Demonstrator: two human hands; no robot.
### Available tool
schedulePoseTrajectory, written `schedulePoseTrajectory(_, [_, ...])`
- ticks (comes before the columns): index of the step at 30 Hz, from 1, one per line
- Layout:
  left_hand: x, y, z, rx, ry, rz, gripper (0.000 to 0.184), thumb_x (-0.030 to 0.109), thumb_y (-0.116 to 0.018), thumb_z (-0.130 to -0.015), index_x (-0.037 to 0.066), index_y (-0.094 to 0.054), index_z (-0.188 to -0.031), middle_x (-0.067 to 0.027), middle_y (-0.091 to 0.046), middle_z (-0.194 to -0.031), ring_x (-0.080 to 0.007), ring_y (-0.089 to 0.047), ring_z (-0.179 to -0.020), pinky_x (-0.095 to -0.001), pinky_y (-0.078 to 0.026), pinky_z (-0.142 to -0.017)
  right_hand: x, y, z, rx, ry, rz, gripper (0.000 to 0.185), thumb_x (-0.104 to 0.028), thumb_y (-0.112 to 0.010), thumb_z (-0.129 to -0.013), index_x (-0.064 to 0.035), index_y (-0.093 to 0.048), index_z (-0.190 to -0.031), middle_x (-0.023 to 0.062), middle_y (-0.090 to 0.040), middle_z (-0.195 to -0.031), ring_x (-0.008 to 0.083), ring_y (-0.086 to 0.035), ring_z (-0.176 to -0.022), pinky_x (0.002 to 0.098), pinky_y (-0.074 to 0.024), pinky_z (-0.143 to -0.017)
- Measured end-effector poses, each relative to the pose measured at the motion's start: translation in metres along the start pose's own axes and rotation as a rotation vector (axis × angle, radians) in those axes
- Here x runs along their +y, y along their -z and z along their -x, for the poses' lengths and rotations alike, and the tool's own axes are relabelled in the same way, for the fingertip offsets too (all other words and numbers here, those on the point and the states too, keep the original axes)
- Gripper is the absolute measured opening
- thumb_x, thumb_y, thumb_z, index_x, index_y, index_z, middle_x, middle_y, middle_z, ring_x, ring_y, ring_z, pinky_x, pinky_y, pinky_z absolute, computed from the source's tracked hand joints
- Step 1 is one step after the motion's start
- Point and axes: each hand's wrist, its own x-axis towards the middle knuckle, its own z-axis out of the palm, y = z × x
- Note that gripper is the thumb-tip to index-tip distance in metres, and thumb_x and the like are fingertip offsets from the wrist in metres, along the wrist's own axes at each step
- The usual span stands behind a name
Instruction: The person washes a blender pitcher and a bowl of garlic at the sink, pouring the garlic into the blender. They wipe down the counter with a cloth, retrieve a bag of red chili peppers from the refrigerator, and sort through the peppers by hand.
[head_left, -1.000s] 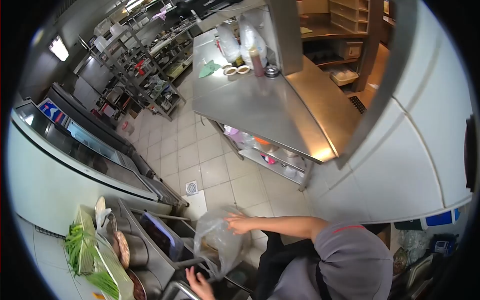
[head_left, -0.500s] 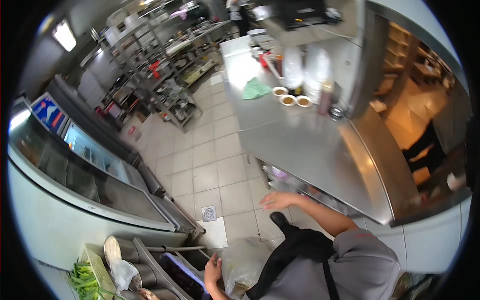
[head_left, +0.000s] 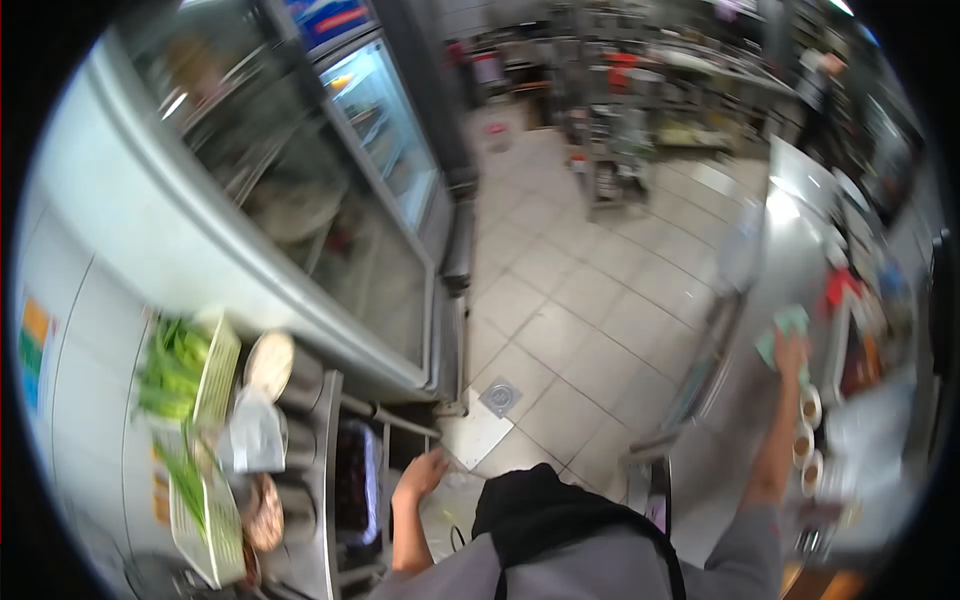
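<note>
On the steel counter (head_left: 725,425) to the right, my right hand (head_left: 792,352) grips a green cloth (head_left: 788,322), its fingers partly blurred. Edges of the cloth stick out around the hand. Small white cups (head_left: 803,443) of brown sauce stand in a row beside my right forearm. My left hand (head_left: 424,473) hangs low on the other side, loosely open and holding nothing. Nearest to it are a steel rack's rail and a clear plastic bag (head_left: 452,512), partly hidden by my body.
A glass-door fridge (head_left: 310,200) stands at left. Below it, baskets of green vegetables (head_left: 180,370) and round containers (head_left: 268,367) sit by the steel rack. Shelving with kitchenware (head_left: 610,110) is at the back. A person (head_left: 820,95) stands far right, beyond the tiled floor (head_left: 570,300).
My view has swung left, so the fridge and baskets show more fully. My right hand has gone from hanging beside the counter to the green cloth. My left hand stays low.
</note>
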Motion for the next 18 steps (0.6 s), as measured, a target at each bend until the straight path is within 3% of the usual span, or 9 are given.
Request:
schedulePoseTrajectory(2, [0.021, 0.006, -0.028, -0.038, 0.102, 0.042, 0.043, 0.031, -0.049, -0.081, 0.005, -0.048, -0.116, -0.0233, -0.053, -0.106, -0.0370, -0.048, -0.102, -0.0402, -0.039, -0.086, -0.042, 0.006, 0.003, -0.248, -0.362, 0.162, 0.064, -0.056, -0.033, -0.083, -0.0139, -0.031, -0.132, 0.0146, -0.019, -0.139, 0.0377, -0.020, -0.126, 0.0531, -0.0200, -0.098])
schedulePoseTrajectory(3, [0.024, 0.003, -0.052, -0.051, 0.109, 0.029, 0.043, 0.032, -0.049, -0.081, 0.006, -0.048, -0.117, -0.0232, -0.052, -0.107, -0.0373, -0.048, -0.102, -0.0400, -0.039, -0.086, -0.048, -0.004, 0.000, -0.168, -0.349, 0.234, 0.059, -0.052, -0.032, -0.085, -0.0167, -0.029, -0.133, 0.0131, -0.017, -0.140, 0.0377, -0.021, -0.125, 0.0570, -0.0193, -0.096])
schedulePoseTrajectory(5, [0.025, -0.003, -0.114, -0.121, 0.034, 0.019, 0.045, 0.036, -0.047, -0.083, 0.010, -0.047, -0.119, -0.0217, -0.052, -0.110, -0.0382, -0.048, -0.102, -0.0392, -0.038, -0.088, -0.036, -0.040, -0.005, -0.035, -0.339, 0.297, 0.050, -0.042, -0.030, -0.089, -0.0151, -0.032, -0.131, 0.0133, -0.026, -0.137, 0.0364, -0.027, -0.123, 0.0514, -0.0223, -0.097])
schedulePoseTrajectory(7, [0.050, -0.007, -0.175, -0.216, -0.091, 0.145, 0.044, 0.034, -0.048, -0.084, 0.008, -0.047, -0.119, -0.0196, -0.053, -0.112, -0.0326, -0.052, -0.103, -0.0362, -0.040, -0.087, 0.001, -0.076, -0.004, -0.034, -0.027, 0.260, 0.042, -0.032, -0.030, -0.091, -0.0107, -0.041, -0.125, 0.0163, -0.034, -0.132, 0.0335, -0.035, -0.118, 0.0429, -0.0266, -0.097])
schedulePoseTrajectory(9, [0.101, -0.009, -0.263, -0.268, -0.348, 0.247, 0.042, 0.029, -0.048, -0.086, 0.002, -0.047, -0.118, -0.0174, -0.054, -0.112, -0.0240, -0.052, -0.105, -0.0322, -0.041, -0.086, -0.028, -0.100, 0.012, 0.216, -0.214, -0.376, 0.037, -0.027, -0.033, -0.091, -0.0035, -0.050, -0.114, 0.0205, -0.042, -0.124, 0.0307, -0.039, -0.115, 0.0351, -0.0288, -0.097])
schedulePoseTrajectory(11, [0.186, -0.014, -0.327, -0.341, -0.558, 0.365, 0.039, 0.024, -0.046, -0.088, -0.001, -0.046, -0.118, -0.0147, -0.054, -0.113, -0.0222, -0.049, -0.108, -0.0308, -0.037, -0.091, -0.154, 0.007, 0.019, -0.065, -0.535, -0.884, 0.036, -0.032, -0.037, -0.091, -0.0017, -0.056, -0.091, 0.0068, -0.056, -0.079, 0.0156, -0.053, -0.075, 0.0281, -0.0417, -0.068])
schedulePoseTrajectory(12, [0.229, -0.022, -0.355, -0.395, -0.664, 0.391, 0.038, 0.023, -0.045, -0.089, -0.001, -0.045, -0.119, -0.0134, -0.054, -0.114, -0.0225, -0.049, -0.108, -0.0303, -0.036, -0.092, -0.162, -0.028, 0.017, 0.032, -0.350, -1.216, 0.037, -0.038, -0.037, -0.090, -0.0062, -0.056, -0.086, -0.0009, -0.048, -0.068, 0.0098, -0.046, -0.061, 0.0255, -0.0388, -0.056])
schedulePoseTrajectory(15, [0.353, -0.061, -0.386, -0.622, -0.692, 0.819, 0.052, 0.036, -0.031, -0.092, 0.000, -0.030, -0.129, -0.0133, -0.038, -0.129, -0.0231, -0.035, -0.119, -0.0323, -0.027, -0.098, -0.266, -0.011, 0.003, -0.549, -0.631, -1.656, 0.059, -0.058, -0.034, -0.084, -0.0078, -0.049, -0.109, 0.0033, -0.052, -0.096, 0.0139, -0.046, -0.089, 0.0339, -0.0382, -0.078])
schedulePoseTrajectory(18, [0.397, -0.148, -0.388, -0.946, -0.458, 1.011, 0.064, 0.048, -0.021, -0.091, 0.003, -0.017, -0.135, -0.0139, -0.020, -0.138, -0.0221, -0.020, -0.127, -0.0333, -0.017, -0.103, -0.318, -0.044, -0.027, -0.374, -0.887, -1.601, 0.054, -0.052, -0.036, -0.085, -0.0073, -0.045, -0.114, 0.0071, -0.052, -0.099, 0.0157, -0.046, -0.094, 0.0365, -0.0379, -0.080])
